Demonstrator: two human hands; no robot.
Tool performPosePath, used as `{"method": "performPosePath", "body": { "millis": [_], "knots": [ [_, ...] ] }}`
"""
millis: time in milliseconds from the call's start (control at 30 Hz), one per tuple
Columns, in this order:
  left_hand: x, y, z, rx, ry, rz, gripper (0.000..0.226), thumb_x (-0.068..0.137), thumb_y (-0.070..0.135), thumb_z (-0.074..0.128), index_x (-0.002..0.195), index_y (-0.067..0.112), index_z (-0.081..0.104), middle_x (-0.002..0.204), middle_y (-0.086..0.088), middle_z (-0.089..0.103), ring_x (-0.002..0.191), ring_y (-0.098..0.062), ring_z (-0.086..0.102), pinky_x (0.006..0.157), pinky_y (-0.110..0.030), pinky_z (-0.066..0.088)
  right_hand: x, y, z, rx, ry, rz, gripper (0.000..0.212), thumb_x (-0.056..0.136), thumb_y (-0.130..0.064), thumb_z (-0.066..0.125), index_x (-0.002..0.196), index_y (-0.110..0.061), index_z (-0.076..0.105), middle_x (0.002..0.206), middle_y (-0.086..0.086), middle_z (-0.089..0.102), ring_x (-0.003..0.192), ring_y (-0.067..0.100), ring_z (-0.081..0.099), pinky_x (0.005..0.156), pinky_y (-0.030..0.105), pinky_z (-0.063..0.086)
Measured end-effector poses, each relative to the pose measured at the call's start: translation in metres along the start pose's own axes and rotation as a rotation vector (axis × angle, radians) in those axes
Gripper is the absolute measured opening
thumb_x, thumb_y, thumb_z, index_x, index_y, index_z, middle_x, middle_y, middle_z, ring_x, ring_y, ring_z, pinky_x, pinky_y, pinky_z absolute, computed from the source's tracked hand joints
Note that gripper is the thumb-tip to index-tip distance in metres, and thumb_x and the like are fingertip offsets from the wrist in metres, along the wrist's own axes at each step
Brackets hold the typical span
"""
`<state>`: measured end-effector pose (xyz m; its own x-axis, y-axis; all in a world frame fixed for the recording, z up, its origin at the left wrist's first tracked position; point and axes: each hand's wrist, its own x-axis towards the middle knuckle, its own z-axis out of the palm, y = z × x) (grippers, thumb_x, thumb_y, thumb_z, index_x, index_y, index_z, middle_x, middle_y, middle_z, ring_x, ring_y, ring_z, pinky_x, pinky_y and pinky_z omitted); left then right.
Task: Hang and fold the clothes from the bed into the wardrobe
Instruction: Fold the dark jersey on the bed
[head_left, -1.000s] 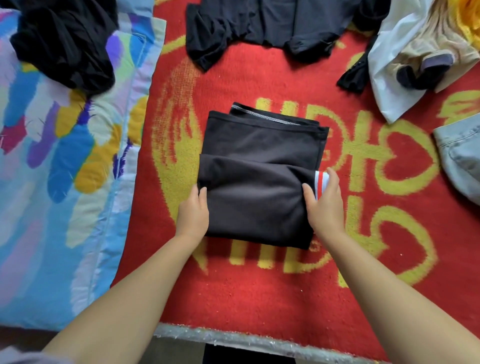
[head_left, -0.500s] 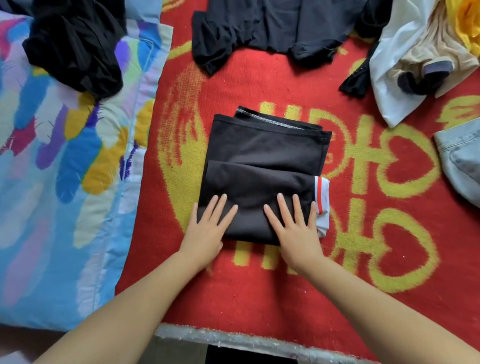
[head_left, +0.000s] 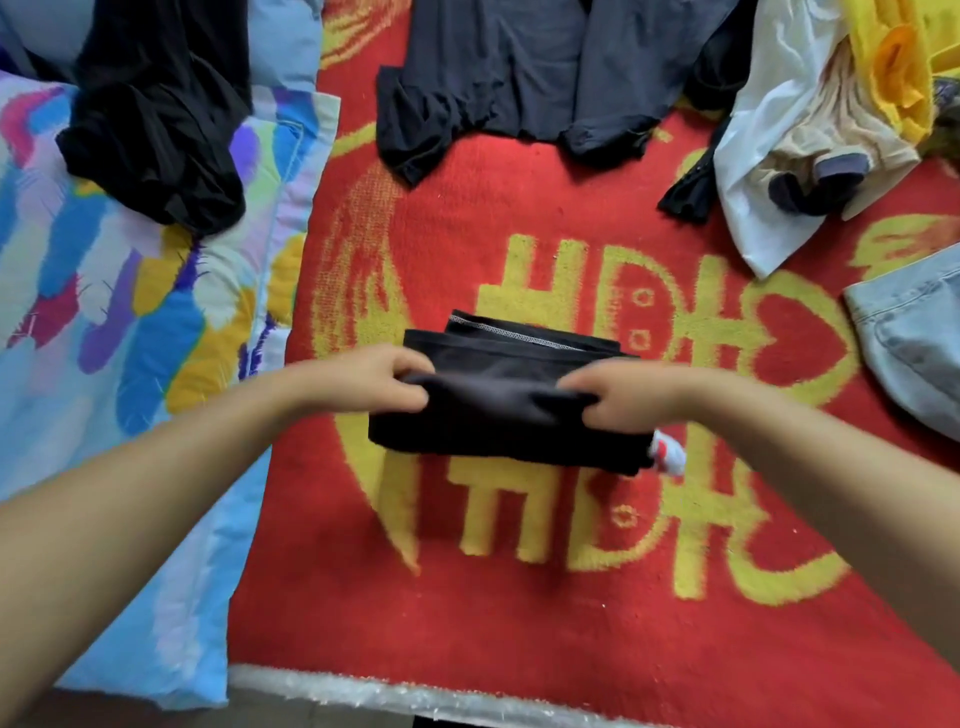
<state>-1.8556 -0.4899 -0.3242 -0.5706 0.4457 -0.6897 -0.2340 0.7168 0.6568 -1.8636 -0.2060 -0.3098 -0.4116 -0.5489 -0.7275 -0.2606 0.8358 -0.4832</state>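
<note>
- Folding in hand: black folded garment (head_left: 509, 415), a compact stack of layers, lies on the red-and-yellow blanket (head_left: 519, 597) covering the bed, caught between both grips at its upper fold.
- Left hand (head_left: 374, 379): fingers curled round the garment's left edge, gripping the top layer.
- Right hand (head_left: 623, 395): fingers curled round the right edge, same layer; both grips slightly blurred.
- Just below the right grip: white-and-red trim (head_left: 667, 454) poking out of the stack's corner.
- Just above the grips: a grey-stitched hem (head_left: 514, 335) of a lower layer showing.
- Judged step: last fold or pick-up of this garment; not yet in the wardrobe, which is out of view.
- Next move calls for: lifting with both grips level so layers stay stacked, trim tucked in.
- Well above the grips: dark shirt (head_left: 519, 78) spread flat.
- Up and left: black crumpled garment (head_left: 156, 119) on the multicoloured quilt (head_left: 104, 312).
- Up and right: white garment (head_left: 763, 156), yellow cloth (head_left: 893, 67).
- Right: denim piece (head_left: 914, 343).
</note>
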Motion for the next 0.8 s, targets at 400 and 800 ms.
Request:
{"method": "performPosePath", "body": {
  "millis": [400, 800],
  "knots": [
    [0.058, -0.016, 0.075, 0.612, 0.737, 0.207, 0.082, 0.085, 0.041, 0.051, 0.152, 0.012, 0.014, 0.159, -0.013, 0.013, 0.147, -0.028, 0.009, 0.115, -0.056, 0.009, 0.056, 0.004, 0.074, -0.298, 0.762, 0.122, 0.078, 0.077, -0.007, 0.058, 0.149, -0.021, 0.032, 0.158, 0.011, 0.021, 0.148, 0.031, 0.010, 0.111, 0.064, 0.005],
    [0.087, -0.023, 0.098, 0.955, 0.461, -0.075, 0.091, 0.091, 0.004, 0.046, 0.148, 0.030, -0.020, 0.157, -0.010, -0.022, 0.145, -0.031, -0.018, 0.114, -0.057, -0.002, 0.076, 0.022, 0.080, -0.454, 0.535, 0.426, 0.096, 0.090, -0.014, 0.055, 0.149, -0.034, -0.019, 0.160, 0.004, -0.014, 0.144, 0.045, -0.012, 0.105, 0.071, -0.008]
  ]
}}
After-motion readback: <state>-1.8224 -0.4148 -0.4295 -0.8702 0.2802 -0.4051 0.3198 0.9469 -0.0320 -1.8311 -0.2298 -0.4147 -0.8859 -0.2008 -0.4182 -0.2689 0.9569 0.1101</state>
